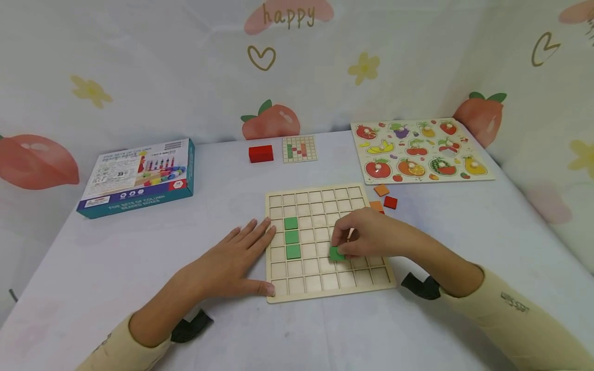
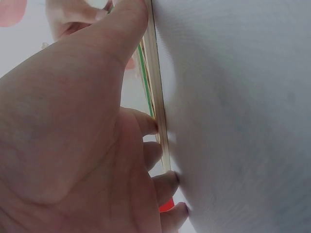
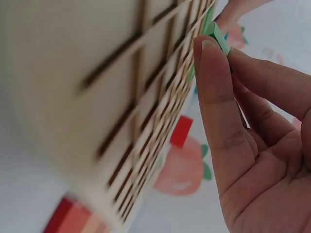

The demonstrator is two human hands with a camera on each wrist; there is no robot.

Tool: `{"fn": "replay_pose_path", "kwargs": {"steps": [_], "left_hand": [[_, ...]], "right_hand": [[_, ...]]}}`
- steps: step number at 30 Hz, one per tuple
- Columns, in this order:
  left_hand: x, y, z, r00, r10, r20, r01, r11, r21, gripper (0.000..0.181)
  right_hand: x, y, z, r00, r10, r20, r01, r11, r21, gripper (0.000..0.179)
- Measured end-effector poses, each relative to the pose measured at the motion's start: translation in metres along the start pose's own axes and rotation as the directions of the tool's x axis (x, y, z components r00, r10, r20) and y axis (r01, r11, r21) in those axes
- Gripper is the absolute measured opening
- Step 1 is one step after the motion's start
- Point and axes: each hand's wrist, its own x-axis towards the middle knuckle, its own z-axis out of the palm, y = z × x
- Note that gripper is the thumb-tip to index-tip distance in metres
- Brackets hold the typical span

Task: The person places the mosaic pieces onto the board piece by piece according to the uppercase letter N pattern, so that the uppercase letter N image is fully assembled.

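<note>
A wooden grid board (image 1: 325, 282) lies flat on the table, with three green square tiles (image 1: 292, 237) in a column near its left side. My right hand (image 1: 371, 232) pinches another green tile (image 1: 337, 253) over the board's lower middle. In the right wrist view that tile (image 3: 218, 37) shows between thumb and finger, tilted. My left hand (image 1: 232, 260) lies with straight, spread fingers along the board's left edge, its thumb touching the lower left corner. The left wrist view shows the fingers (image 2: 150, 155) against the board's edge (image 2: 160, 102).
Orange and red tiles (image 1: 390, 202) lie right of the board, partly behind my right hand. Beyond the board are a red block (image 1: 261, 153) and a small pattern card (image 1: 299, 149). A fruit puzzle board (image 1: 422, 154) lies at back right, a beaded-boxes carton (image 1: 136, 178) at left.
</note>
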Motion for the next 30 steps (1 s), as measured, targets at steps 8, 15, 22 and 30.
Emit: {"fn": "replay_pose_path", "kwargs": {"steps": [8, 15, 22, 30], "left_hand": [[0.000, -0.001, 0.000, 1.000, -0.008, 0.005, 0.008, 1.000, -0.005, 0.117], [0.000, -0.002, 0.000, 1.000, 0.002, 0.003, -0.002, 1.000, -0.011, 0.116], [0.000, -0.002, 0.000, 1.000, 0.001, 0.003, -0.001, 1.000, -0.004, 0.116], [0.000, -0.002, 0.001, 1.000, 0.006, 0.002, -0.006, 1.000, -0.008, 0.116]], "right_hand": [[0.028, -0.024, 0.011, 0.997, -0.072, 0.033, 0.075, 0.994, -0.079, 0.013], [0.044, -0.034, 0.024, 0.995, -0.072, 0.069, 0.079, 0.991, -0.106, 0.016], [0.051, -0.041, 0.037, 0.993, -0.081, 0.090, 0.092, 0.987, -0.133, 0.019], [0.049, -0.044, 0.046, 0.991, -0.090, 0.095, 0.103, 0.984, -0.146, 0.021]]}}
